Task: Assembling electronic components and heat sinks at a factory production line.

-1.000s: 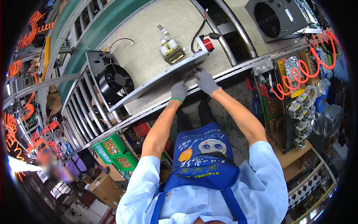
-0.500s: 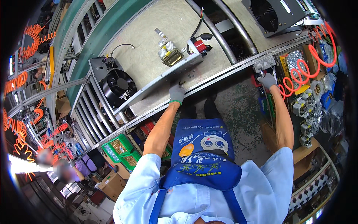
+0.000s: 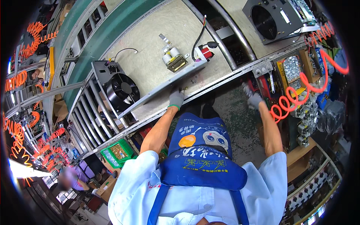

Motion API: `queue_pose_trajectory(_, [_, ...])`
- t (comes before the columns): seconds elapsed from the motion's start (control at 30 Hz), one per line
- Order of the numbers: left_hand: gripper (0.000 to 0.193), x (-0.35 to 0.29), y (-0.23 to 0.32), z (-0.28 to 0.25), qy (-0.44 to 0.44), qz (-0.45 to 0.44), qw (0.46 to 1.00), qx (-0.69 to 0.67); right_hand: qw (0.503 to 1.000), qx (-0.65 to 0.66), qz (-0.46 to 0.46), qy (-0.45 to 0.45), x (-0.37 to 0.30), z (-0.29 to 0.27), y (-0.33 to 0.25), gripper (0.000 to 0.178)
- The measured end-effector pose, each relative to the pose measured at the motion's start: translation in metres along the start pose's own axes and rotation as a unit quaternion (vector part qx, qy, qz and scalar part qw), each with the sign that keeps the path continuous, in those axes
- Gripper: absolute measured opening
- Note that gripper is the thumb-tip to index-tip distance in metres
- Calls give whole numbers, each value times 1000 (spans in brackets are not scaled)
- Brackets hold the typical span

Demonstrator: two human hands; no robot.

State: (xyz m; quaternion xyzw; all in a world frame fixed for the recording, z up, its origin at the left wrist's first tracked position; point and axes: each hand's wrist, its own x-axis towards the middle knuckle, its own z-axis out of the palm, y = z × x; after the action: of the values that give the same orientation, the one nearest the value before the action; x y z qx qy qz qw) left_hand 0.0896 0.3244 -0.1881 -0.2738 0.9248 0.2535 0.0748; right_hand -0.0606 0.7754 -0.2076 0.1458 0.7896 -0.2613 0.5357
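Observation:
My left hand [image 3: 176, 98], in a grey glove with a green cuff, rests on the bench beside the long metal panel [image 3: 161, 89]. Its fingers are curled together; what they hold, if anything, is too small to make out. Small screws [image 3: 194, 79] lie just beyond the fingertips. Behind the panel sit a transformer [image 3: 175, 62] with white coils and a red socket part [image 3: 207, 53] with a dark cable. A black fan [image 3: 122, 90] stands at the panel's left end. My right hand [image 3: 255, 100], gloved, is closed round a blurred grey elongated tool [image 3: 246, 89], beyond the bench edge.
A grey holder block [image 3: 262, 69] is fixed to the bench edge, with a wrench [image 3: 272, 82] beside it. An orange coiled hose [image 3: 290, 101] hangs by my right wrist. Green bins [image 3: 118, 153] of small hardware stand at left. A grey fan housing [image 3: 272, 20] sits back right.
My right hand has moved left and toward me, away from the holder block, with a grey tool in it. My left hand stays beside the panel. The orange hose has swung.

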Motion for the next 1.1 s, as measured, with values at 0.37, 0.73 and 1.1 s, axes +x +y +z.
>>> queue_pose_trajectory(0.37, [26, -4, 68, -25, -293, -128, 816, -481, 987, -16, -135, 81, -229, 111, -59, 45])
queue_pose_trajectory(0.73, [21, 7, 109, -40, -414, -160, 666, -600, 972, 33, -194, 132, -274, 120, -86, 42])
queue_pose_trajectory(1.1, [25, -18, 117, -55, -485, -71, 683, -542, 972, 44, -225, 56, -295, 95, -50, 39])
